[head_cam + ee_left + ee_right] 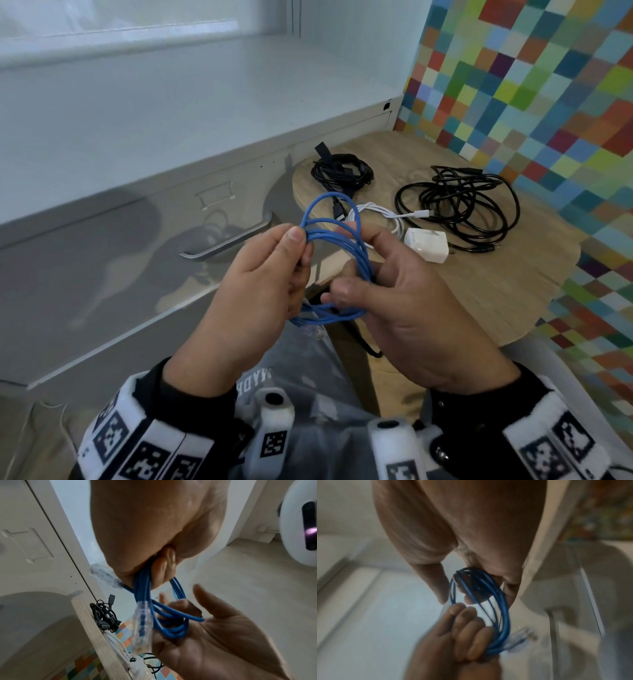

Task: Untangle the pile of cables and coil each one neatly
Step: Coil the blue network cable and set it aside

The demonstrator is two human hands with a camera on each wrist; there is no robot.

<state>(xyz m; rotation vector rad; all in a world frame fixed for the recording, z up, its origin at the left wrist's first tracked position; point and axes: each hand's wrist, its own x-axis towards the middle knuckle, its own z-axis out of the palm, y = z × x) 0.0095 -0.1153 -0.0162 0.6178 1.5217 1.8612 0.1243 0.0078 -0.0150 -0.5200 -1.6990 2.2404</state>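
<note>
Head view shows both hands raised in front of the round light-wood table (479,274), working a thin blue network cable with clear plastic plugs (342,246) that is already gathered into several loops. The left hand (253,291) has its thumb and fingers curled round one side of the bundle, gripping it firmly. The right hand (404,301) holds the opposite side, fingers curled through the loops and thumb pressing near the bottom.

To finish this step well, I judge the left hand should keep its pinch on the stacked turns so they do not spring apart, while the right hand wraps the loose plug end (142,627) around the bundle and tucks it in. Even loop size matters; the turns look slightly splayed at the far side.

On the table beyond, a coiled black cable (342,171) lies far left, a loose black cable tangle (459,202) to the right, and a white charger with its cord (424,245) between them, near the hands.
</note>
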